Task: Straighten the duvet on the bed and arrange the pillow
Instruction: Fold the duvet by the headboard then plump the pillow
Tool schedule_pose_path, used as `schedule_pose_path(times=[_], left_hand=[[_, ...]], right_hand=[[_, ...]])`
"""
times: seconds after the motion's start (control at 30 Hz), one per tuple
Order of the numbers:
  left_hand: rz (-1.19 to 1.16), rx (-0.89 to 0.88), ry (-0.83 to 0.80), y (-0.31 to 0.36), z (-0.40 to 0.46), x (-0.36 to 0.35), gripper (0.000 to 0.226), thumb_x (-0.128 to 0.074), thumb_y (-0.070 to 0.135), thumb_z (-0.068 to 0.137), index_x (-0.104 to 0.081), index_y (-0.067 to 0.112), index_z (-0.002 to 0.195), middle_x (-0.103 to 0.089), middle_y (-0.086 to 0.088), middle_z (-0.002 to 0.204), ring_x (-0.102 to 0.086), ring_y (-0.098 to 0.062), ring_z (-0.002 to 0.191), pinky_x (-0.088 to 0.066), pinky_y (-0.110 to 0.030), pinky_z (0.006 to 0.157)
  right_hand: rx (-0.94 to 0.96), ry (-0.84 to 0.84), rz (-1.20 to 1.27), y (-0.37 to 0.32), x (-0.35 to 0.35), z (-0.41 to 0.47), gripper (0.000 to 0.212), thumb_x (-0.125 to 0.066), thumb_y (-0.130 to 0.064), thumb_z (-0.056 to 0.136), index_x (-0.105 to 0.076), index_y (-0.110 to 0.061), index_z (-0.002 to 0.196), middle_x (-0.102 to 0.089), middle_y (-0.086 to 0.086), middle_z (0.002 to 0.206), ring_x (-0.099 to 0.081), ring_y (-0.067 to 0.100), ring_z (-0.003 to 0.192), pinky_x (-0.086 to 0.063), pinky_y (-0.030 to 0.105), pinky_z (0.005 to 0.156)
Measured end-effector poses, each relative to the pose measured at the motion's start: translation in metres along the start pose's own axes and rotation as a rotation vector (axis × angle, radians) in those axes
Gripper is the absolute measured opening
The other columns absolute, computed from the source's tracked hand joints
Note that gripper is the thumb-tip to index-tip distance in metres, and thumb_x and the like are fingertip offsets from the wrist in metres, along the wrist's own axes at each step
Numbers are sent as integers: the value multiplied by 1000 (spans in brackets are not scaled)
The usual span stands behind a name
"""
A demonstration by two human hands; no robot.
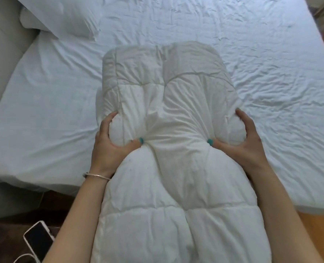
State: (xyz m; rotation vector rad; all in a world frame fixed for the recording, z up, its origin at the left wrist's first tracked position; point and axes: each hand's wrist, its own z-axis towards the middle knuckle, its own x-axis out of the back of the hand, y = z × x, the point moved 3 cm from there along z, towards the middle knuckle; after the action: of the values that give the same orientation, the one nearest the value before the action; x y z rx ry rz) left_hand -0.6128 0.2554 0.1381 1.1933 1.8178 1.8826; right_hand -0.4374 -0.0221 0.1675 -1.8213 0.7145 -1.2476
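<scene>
a: which step is it?
b: both hands grip the folded white quilted duvet (167, 114); left hand (110, 143) and right hand (241, 141) squeeze its sides above the pale blue sheet (252, 63).
a: next?
b: probably unfold it. the white pillow (62, 14) waits top left.

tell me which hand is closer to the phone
Left. The left hand grips the duvet on the side above the phone; the right hand grips the duvet's far side.

Cream quilted duvet (172, 149), pale blue sheet (252, 54), teal nails (141, 140)
</scene>
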Motion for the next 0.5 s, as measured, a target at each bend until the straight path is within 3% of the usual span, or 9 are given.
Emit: schedule_pose_path(times=[0.17,0.4,0.5], left_hand=[[51,-54,84,16,-3,-25,87,-79,56,49,-42,49,128,-52,6,128,-51,-15,117,-46,-44,101],[50,-25,243,3,-16,5,87,-79,55,49,-44,46,127,-53,3,125,-52,-18,116,-46,-45,100],[59,-3,300,-9,-10,33,87,-79,54,48,-45,45,127,-54,4,124,-53,-17,115,-46,-44,100]], right_hand=[[39,1,68,30,20,15,100,-92,-43,54,-36,-54,136,-45,-22,140,-45,1,129,-41,38,109],[90,-129,81,10,-11,41,103,-90,-56,44,-37,-59,132,-46,-21,141,-46,3,129,-41,40,109],[103,-166,68,-10,-46,49,101,-91,-52,46,-39,-57,132,-46,-22,139,-46,3,129,-40,39,110]])
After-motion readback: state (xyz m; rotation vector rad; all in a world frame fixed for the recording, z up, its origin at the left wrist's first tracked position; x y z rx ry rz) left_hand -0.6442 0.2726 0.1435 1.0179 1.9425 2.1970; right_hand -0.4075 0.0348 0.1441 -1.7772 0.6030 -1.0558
